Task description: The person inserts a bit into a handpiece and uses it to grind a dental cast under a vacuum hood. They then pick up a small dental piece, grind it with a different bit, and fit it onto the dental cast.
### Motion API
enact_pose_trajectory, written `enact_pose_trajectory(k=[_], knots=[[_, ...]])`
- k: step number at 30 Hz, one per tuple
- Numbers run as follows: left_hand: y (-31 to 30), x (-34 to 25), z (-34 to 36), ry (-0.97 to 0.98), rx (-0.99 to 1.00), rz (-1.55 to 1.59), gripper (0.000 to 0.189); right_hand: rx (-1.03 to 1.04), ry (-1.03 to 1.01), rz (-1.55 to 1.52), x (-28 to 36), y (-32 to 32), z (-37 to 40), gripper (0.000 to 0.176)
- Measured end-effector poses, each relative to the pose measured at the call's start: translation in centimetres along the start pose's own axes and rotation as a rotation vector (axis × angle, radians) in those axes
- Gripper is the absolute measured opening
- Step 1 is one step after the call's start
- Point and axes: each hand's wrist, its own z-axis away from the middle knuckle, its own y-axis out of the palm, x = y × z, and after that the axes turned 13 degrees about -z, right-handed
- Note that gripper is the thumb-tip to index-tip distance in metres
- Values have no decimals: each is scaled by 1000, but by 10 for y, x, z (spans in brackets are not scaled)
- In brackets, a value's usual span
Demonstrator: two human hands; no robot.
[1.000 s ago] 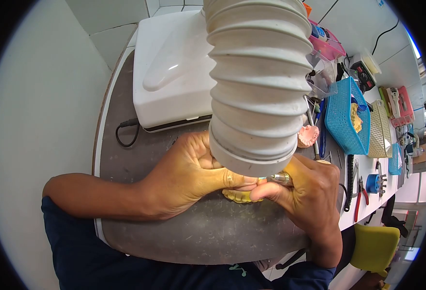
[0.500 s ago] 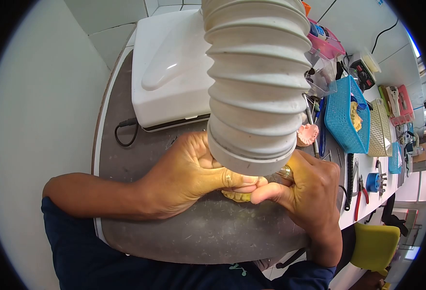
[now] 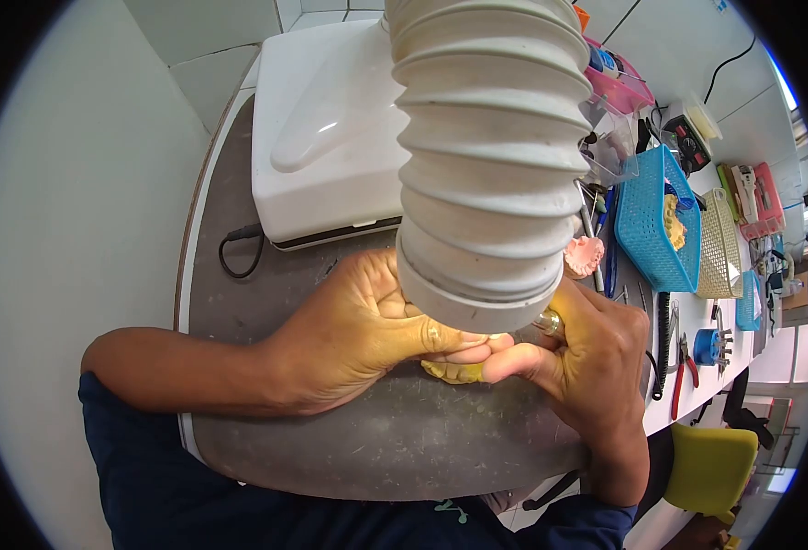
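Observation:
My left hand (image 3: 376,321) is closed in a pinch under the mouth of a ribbed white suction hose (image 3: 491,174); what its fingertips hold is hidden or too small to make out. My right hand (image 3: 587,353) is wrapped round a shiny metal handpiece (image 3: 548,322), of which just a short length shows. The right thumb meets the left fingertips. Just below the fingers, a yellowish dental model (image 3: 453,371) with a row of teeth rests at the grey bench top (image 3: 376,449), partly covered by my hands.
A white box-shaped machine (image 3: 331,137) stands at the back left, with a black cable (image 3: 243,247). To the right are a pink dental cast (image 3: 585,255), a blue basket (image 3: 656,220), red-handled pliers (image 3: 685,371) and a blue bur holder (image 3: 708,346). The hose hangs low over my hands.
My right hand and the metal handpiece have shifted very slightly to the right. The left hand keeps its pinch almost in place.

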Motion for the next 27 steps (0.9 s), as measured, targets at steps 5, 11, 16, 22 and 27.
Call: enact_pose_trajectory(k=[5,11,16,22,27], knots=[[-3,3,0,20,35,31,29,56,23,16,1,-2,-1,62],[-2,4,0,-16,-13,-2,27,60,10,28,1,-1,0,63],[-3,6,0,-2,4,29,24,57,6,23,4,-1,1,63],[-2,5,0,-17,7,60,24,52,-6,19,2,0,1,63],[-2,5,1,-36,-11,55,24,68,7,41,2,-1,1,62]])
